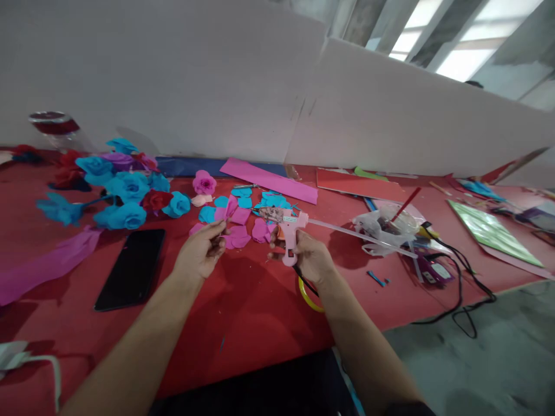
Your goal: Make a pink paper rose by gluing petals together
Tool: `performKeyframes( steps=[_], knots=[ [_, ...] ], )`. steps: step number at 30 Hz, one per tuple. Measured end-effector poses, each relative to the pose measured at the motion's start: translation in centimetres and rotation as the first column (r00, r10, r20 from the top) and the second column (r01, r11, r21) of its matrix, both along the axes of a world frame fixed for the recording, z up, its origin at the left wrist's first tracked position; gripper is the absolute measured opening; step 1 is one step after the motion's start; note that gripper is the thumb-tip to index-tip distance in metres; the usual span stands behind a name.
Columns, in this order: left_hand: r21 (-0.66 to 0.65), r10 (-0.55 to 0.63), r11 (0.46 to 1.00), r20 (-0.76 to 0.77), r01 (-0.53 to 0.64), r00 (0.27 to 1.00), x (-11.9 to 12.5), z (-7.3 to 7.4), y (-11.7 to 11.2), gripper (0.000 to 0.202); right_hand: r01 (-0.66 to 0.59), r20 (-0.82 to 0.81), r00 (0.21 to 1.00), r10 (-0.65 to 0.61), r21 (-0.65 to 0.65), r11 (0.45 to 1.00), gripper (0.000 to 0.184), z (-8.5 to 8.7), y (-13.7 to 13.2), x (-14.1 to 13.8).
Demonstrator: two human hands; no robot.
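My right hand point(310, 257) is closed around the handle of a pink glue gun point(289, 231), whose nozzle points left and whose long clear glue stick point(359, 236) sticks out to the right. My left hand point(200, 251) pinches a pink paper petal point(230, 208) held up close to the nozzle. Loose pink petals point(239, 236) and blue petals point(245, 199) lie on the red table point(243, 312) just beyond both hands.
A black phone point(131, 267) lies left of my left hand. Blue, red and purple paper flowers point(125, 188) are piled at the far left, with a pink flower point(203, 182) nearby. Pink paper sheet point(269, 180), plastic bag point(384, 226), black cable point(459, 289) and green sheet point(492, 231) lie right.
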State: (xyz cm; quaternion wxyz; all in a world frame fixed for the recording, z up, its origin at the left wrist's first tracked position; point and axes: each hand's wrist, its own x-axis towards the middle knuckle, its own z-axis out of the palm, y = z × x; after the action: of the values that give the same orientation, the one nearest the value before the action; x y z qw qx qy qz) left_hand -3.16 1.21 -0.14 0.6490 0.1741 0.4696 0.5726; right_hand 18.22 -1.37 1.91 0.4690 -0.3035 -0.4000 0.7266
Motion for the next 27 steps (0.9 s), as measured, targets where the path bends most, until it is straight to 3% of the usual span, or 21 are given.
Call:
performKeyframes(
  steps=[6,14,20,24,27],
  knots=[
    [0.009,-0.027,1.0,0.018,0.027,0.999,-0.2,-0.2,0.2,0.005,0.008,0.005,1.0,-0.008,-0.003,1.0,0.04,-0.2,-0.7,1.3],
    [0.036,-0.047,0.998,0.002,0.046,0.999,-0.2,-0.1,0.1,0.009,0.051,0.076,0.996,-0.052,0.01,0.999,0.02,0.0,-1.6,1.4],
    [0.016,-0.048,0.999,0.023,0.048,0.999,-0.2,0.2,0.0,0.007,0.117,0.119,0.986,-0.114,-0.016,0.993,0.024,0.1,-2.0,1.6],
    [0.018,-0.047,0.999,0.035,0.046,0.998,-0.1,0.5,-0.1,0.006,0.121,0.052,0.992,-0.119,-0.041,0.992,0.034,0.1,-2.4,1.8],
    [0.018,-0.044,0.999,0.047,0.044,0.998,-0.1,0.5,-0.2,0.006,0.139,0.037,0.99,-0.138,-0.047,0.989,0.025,0.2,-2.9,1.5]
  ],
)
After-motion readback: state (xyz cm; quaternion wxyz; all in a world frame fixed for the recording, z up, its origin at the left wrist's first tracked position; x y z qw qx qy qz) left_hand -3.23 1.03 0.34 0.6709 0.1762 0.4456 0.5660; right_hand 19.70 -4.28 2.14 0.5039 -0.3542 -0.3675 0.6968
